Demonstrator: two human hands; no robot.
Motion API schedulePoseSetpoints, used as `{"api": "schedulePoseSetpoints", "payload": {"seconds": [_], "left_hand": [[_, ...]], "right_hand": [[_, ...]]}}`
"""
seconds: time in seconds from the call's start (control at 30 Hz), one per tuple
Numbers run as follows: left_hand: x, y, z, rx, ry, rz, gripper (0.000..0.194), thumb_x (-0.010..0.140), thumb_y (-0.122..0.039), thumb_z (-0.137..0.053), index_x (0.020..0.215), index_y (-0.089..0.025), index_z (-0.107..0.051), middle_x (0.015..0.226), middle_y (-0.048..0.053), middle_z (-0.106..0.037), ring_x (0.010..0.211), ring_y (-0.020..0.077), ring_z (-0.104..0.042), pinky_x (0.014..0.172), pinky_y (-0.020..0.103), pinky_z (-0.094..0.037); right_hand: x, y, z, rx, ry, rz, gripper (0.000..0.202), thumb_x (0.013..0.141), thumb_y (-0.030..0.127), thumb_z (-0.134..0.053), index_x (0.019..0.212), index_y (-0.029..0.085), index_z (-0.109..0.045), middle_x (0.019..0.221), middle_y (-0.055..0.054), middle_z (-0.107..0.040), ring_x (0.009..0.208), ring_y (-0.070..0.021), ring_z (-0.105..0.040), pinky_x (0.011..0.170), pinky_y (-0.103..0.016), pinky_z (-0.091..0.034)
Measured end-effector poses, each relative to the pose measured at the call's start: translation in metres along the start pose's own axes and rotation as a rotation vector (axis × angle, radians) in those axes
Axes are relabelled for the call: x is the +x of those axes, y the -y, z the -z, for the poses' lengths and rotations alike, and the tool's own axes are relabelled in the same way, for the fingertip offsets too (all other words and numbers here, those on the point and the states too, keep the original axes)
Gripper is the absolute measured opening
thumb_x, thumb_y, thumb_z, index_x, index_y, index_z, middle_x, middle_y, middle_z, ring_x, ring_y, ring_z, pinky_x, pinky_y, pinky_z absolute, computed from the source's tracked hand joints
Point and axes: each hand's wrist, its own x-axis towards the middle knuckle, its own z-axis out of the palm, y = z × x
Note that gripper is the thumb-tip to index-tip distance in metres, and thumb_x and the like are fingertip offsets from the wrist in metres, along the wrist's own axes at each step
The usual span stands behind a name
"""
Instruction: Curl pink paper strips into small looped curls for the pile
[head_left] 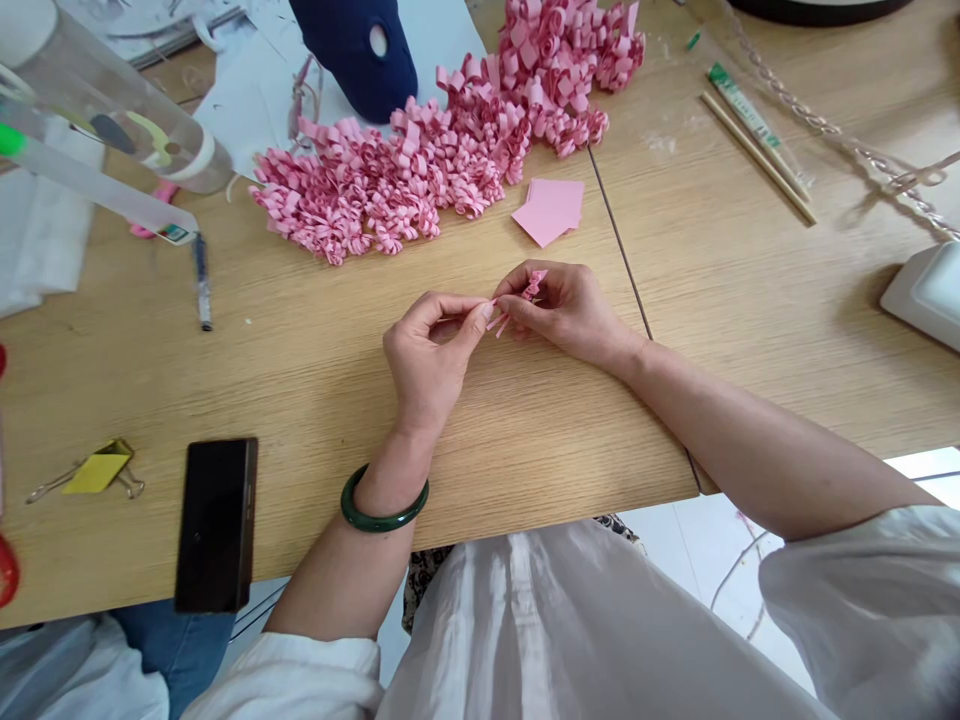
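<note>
Bare wood on the table [307, 400] leaves passage between the phone [216, 525], by the near edge, and the left hand [431, 360]; pink paper curls [397, 180] block the way toward the far edge.

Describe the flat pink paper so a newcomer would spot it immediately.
On the wooden table, find the long heap of curled pink paper. Between it and the right hand lies the flat pink paper: smooth and straight-edged, unlike the frilly heap.

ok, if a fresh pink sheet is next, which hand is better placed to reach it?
Probably the right hand: nearer the pink sheets than the left hand. Both hold the small curled pink piece, though, so the right would likely need freeing first.
</note>
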Motion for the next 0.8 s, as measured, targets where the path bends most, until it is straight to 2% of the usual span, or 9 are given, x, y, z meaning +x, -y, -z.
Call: {"api": "schedulePoseSetpoints", "payload": {"seconds": [0.23,0.4,0.6,0.8], "left_hand": [[0.0003,0.0019,0.0011,0.007,0.001,-0.037,0.015,0.084,-0.033,-0.088,0.082,-0.022,-0.079,0.081,-0.001,-0.079,0.076,0.0129,-0.074,0.073,0.023,-0.060],[0.0003,0.0036,-0.0001,-0.032,0.022,0.025,0.019,0.086,-0.040,-0.087,0.084,-0.022,-0.081,0.081,0.000,-0.081,0.076,0.0141,-0.075,0.076,0.026,-0.062],[-0.0006,0.0035,-0.0002,-0.102,0.070,0.134,0.032,0.095,-0.053,-0.075,0.092,-0.022,-0.083,0.095,0.005,-0.083,0.084,0.0175,-0.078,0.081,0.031,-0.065],[-0.0002,0.0071,0.0003,-0.086,0.074,0.077,0.019,0.092,-0.041,-0.081,0.093,-0.022,-0.084,0.094,0.004,-0.083,0.086,0.0171,-0.078,0.086,0.030,-0.064]], "right_hand": [[-0.0011,0.0000,-0.0006,0.005,0.012,0.007,0.022,0.096,0.035,-0.076,0.092,0.015,-0.068,0.078,-0.002,-0.075,0.062,-0.0092,-0.062,0.058,-0.022,-0.053],[-0.0005,0.0037,-0.0020,0.043,-0.019,-0.030,0.033,0.093,0.044,-0.081,0.087,0.016,-0.066,0.077,-0.003,-0.075,0.064,-0.0101,-0.064,0.057,-0.022,-0.055],[0.0012,0.0057,-0.0022,0.077,-0.072,-0.083,0.031,0.093,0.041,-0.083,0.085,0.018,-0.064,0.078,-0.003,-0.075,0.066,-0.0114,-0.066,0.059,-0.023,-0.060],[0.0013,0.0054,-0.0022,0.075,-0.059,-0.092,0.031,0.092,0.041,-0.083,0.086,0.017,-0.064,0.077,-0.004,-0.075,0.069,-0.0122,-0.069,0.060,-0.022,-0.060]]}}
